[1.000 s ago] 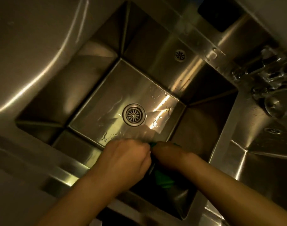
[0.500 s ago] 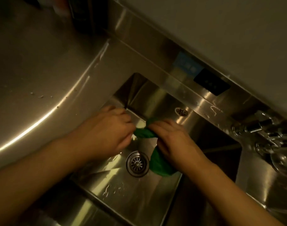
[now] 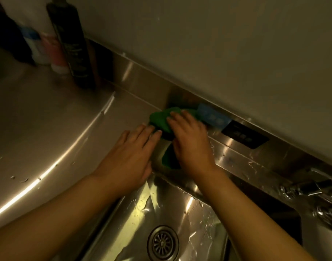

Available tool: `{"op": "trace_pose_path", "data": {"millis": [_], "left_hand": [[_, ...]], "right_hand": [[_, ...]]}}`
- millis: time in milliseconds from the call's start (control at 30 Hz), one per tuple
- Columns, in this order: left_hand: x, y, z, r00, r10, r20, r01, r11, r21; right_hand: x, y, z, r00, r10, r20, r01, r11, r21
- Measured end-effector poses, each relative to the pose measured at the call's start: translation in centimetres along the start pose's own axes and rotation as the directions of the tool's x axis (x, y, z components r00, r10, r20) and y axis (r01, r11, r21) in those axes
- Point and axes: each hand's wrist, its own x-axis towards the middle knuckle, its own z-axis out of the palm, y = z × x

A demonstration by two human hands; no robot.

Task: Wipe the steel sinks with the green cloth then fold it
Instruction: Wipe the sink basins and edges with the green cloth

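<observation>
The green cloth lies bunched on the steel ledge at the far left corner of the sink, with one end hanging down into the basin. My right hand lies on top of it with fingers straight, pressing it to the ledge. My left hand rests flat on the counter beside it, fingertips touching the cloth's near edge. The basin floor is wet, and its round drain sits at the bottom of the view.
A tall dark bottle and other containers stand at the back left of the steel counter. A blue label and a black control panel sit on the backsplash. A tap is at the right.
Both hands lifted the cloth out of the basin and carried it up to the far ledge. The hands went from gripping the cloth to lying flat on and beside it.
</observation>
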Motion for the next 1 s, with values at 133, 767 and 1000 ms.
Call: {"op": "trace_pose_path", "data": {"millis": [133, 767, 1000], "left_hand": [[2.0, -0.1, 0.4, 1.000, 0.003, 0.025, -0.003, 1.000, 0.007], [5.6, 8.6, 2.4, 0.974, 0.172, 0.150, -0.171, 0.985, -0.016], [5.9, 12.2, 3.7, 0.969, 0.194, 0.153, -0.188, 0.981, -0.050]], "right_hand": [[-1.9, 0.8, 3.0, 0.997, 0.030, 0.077, -0.024, 0.997, -0.073], [-15.7, 10.0, -3.4, 0.945, 0.306, 0.118, -0.297, 0.951, -0.085], [-19.9, 12.8, -4.9, 0.902, 0.417, 0.109, -0.407, 0.908, -0.104]]}}
